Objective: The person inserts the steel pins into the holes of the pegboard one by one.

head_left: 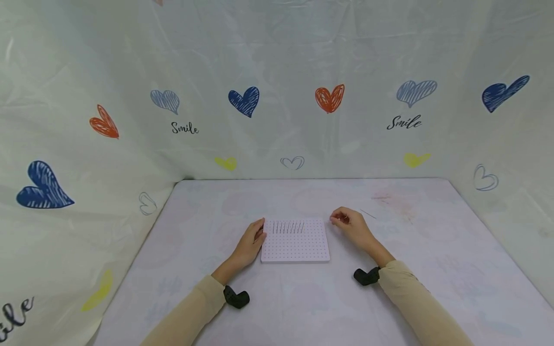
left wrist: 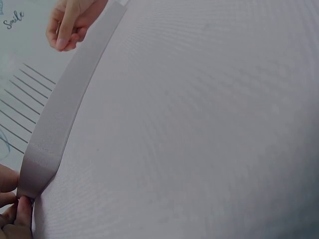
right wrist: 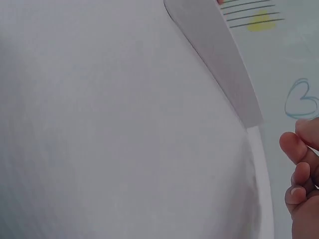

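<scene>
board: white perforated board (head_left: pixel 295 242) lies flat on the table (head_left: pixel 303 307), about centre, between the two hands
pins: row of thin dark pins (head_left: pixel 287 227) stands upright along the board's far edge, roughly evenly spaced; also seen as dark lines in both wrist views
left hand: left hand (head_left: pixel 251 242) rests against the board's left edge, near the far left corner; fingers fairly straight, lying along the edge, touching it
left grip: not curled round anything; in the left wrist view the fingertips (left wrist: pixel 15 209) press at the board's corner
right hand: right hand (head_left: pixel 351 225) sits on the table just beside the board's far right corner, apart from it
right grip: fingers curled in, thumb and forefinger tips together; whether they pinch a pin is too small to tell
loose pin: one thin pin (head_left: pixel 368 214) lies flat on the table just beyond the right hand
sleeves: beige sleeves on both arms, black wrist mounts (head_left: pixel 235 297) by each cuff
backdrop: white sheet (head_left: pixel 277 72) with coloured hearts and "Smile" lettering hangs behind and at both sides
table mark: faint reddish stain (head_left: pixel 396 202) at the far right of the table
</scene>
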A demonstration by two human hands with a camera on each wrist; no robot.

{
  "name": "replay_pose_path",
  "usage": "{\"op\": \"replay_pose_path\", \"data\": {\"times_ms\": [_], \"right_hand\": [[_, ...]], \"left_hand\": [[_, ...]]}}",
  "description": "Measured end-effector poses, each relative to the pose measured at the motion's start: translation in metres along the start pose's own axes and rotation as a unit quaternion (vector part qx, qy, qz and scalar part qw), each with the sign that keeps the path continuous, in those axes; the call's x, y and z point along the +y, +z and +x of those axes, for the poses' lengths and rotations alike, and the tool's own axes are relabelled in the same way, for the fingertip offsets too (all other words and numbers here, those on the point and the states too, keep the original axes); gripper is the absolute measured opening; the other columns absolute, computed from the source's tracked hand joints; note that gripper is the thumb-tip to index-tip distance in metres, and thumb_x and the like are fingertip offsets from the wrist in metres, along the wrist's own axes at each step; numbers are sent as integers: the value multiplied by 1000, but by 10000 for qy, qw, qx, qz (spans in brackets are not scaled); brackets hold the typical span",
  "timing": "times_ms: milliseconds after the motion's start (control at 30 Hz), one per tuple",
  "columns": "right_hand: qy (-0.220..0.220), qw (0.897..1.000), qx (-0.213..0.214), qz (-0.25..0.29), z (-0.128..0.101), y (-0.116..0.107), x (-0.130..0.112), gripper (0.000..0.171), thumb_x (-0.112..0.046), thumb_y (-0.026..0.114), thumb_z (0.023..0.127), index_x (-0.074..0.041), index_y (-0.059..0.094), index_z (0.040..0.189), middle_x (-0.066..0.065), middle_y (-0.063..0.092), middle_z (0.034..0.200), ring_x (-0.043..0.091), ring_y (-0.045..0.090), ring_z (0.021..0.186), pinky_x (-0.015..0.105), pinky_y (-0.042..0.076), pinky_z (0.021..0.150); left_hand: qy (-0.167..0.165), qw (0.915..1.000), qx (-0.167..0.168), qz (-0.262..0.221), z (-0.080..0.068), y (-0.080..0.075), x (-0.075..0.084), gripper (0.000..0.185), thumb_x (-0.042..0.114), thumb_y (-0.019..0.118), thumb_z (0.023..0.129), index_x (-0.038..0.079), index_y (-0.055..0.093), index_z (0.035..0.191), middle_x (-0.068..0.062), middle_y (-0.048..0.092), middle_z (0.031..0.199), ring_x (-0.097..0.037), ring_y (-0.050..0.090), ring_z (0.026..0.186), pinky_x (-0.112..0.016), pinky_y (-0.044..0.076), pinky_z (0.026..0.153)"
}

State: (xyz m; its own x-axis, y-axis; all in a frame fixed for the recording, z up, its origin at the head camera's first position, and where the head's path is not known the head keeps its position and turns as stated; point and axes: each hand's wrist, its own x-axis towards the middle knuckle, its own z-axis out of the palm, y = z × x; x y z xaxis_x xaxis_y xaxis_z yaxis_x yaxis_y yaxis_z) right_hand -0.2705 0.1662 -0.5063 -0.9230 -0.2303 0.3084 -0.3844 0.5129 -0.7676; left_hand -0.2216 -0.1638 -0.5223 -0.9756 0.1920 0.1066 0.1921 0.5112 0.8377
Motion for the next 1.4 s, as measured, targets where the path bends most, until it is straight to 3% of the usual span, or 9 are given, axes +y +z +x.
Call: {"op": "replay_pose_path", "data": {"times_ms": [500, 1033, 1200, 1400], "right_hand": [[179, 9989, 342, -269, -3, -30, 21, 6, -7, 69, 94, -1, 70, 96, 5, 65, 80, 16, 52, 74, 21, 42, 62], [573, 9908, 999, -716, -5, -52, 39, 12, -5, 71, 92, 6, 71, 96, 16, 69, 86, 17, 54, 74, 17, 42, 60], [796, 9854, 1270, -810, -5, -58, 43, 14, -7, 71, 93, 7, 72, 95, 15, 67, 82, 16, 50, 72, 19, 39, 57], [732, 9820, 1554, -792, -6, -61, 51, 10, -4, 72, 89, 6, 71, 88, 7, 60, 72, 15, 44, 66, 23, 33, 55]], "left_hand": [[63, 10000, 24, 4, 0, 1, -2, 52, 5, 48, 105, -7, 30, 152, -24, 35, 153, -34, 38, 140, -45, 34, 114], [124, 9999, -7, 19, 0, 1, -1, 51, 5, 49, 105, -8, 32, 151, -26, 35, 152, -36, 36, 141, -46, 33, 114], [160, 9999, 13, 22, 0, 0, 1, 51, 5, 49, 104, -7, 32, 151, -25, 35, 153, -36, 37, 140, -46, 33, 114], [153, 9999, 17, 43, 0, 0, 1, 51, 4, 49, 104, -8, 32, 151, -26, 35, 152, -36, 37, 140, -45, 33, 114]]}}
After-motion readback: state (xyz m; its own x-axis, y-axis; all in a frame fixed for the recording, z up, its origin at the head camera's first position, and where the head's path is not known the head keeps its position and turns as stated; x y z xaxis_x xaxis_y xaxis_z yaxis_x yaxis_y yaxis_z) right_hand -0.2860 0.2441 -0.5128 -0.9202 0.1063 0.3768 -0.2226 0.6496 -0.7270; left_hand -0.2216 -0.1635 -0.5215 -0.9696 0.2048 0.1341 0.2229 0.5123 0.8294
